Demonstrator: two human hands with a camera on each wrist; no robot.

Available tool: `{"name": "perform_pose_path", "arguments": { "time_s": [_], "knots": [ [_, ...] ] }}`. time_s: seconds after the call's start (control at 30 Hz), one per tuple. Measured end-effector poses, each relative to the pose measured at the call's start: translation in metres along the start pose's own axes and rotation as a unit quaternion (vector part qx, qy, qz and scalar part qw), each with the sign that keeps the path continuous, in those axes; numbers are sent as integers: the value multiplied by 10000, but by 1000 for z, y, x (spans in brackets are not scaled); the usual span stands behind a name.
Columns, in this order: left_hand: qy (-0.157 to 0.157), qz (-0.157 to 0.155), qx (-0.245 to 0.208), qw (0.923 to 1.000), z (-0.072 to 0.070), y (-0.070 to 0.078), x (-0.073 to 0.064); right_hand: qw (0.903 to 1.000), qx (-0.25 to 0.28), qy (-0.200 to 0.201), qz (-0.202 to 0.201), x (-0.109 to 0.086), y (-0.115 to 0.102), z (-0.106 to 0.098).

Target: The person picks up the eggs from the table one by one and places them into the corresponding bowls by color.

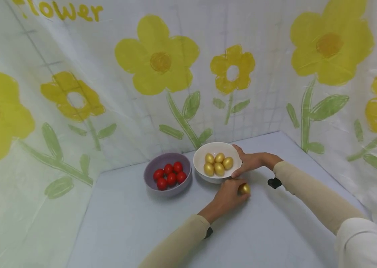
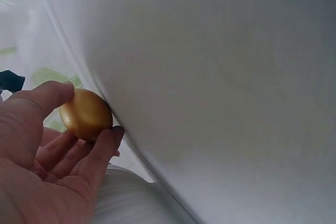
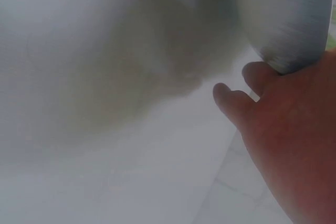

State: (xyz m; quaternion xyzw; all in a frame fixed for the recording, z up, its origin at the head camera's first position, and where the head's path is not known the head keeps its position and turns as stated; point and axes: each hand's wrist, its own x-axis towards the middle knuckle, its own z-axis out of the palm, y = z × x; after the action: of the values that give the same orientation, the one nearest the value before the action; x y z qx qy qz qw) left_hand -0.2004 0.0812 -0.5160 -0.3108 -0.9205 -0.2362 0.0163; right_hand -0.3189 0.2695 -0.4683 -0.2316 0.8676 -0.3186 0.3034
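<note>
Between thumb and fingers, my left hand (image 1: 227,198) pinches a shiny golden egg (image 1: 244,188), just in front of the white bowl (image 1: 200,175). The left wrist view shows that same egg (image 2: 86,115) gripped at the fingertips of the left hand (image 2: 50,166). My right hand (image 1: 251,161) holds the white bowl by its right side, thumb at the front and fingers toward the back. Several golden eggs (image 1: 219,169) lie inside this bowl. In the right wrist view, part of the bowl (image 3: 286,17) shows above the right hand (image 3: 296,129); some fingers are hidden.
A purple bowl (image 1: 149,178) with several red egg-shaped pieces (image 1: 171,179) stands just left of the white bowl. Both bowls are near the back edge of the pale table (image 1: 125,230). Behind and beside it hangs a flower-printed curtain (image 1: 135,111).
</note>
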Motion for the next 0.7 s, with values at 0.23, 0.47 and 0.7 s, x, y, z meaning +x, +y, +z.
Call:
{"name": "perform_pose_path", "arguments": {
  "time_s": [0.23, 0.47, 0.7],
  "knots": [
    [-229, 135, -61, 9996, -13, 17, -8, 10000, 39, -23, 30, 0, 2, 0],
    [-362, 435, -481, 9972, -49, 30, -17, 10000, -3, -75, -11, 0, 2, -2],
    [336, 500, -209, 9980, -108, 14, -4, 9998, -38, -123, -132, 0, 3, -3]
  ]
}}
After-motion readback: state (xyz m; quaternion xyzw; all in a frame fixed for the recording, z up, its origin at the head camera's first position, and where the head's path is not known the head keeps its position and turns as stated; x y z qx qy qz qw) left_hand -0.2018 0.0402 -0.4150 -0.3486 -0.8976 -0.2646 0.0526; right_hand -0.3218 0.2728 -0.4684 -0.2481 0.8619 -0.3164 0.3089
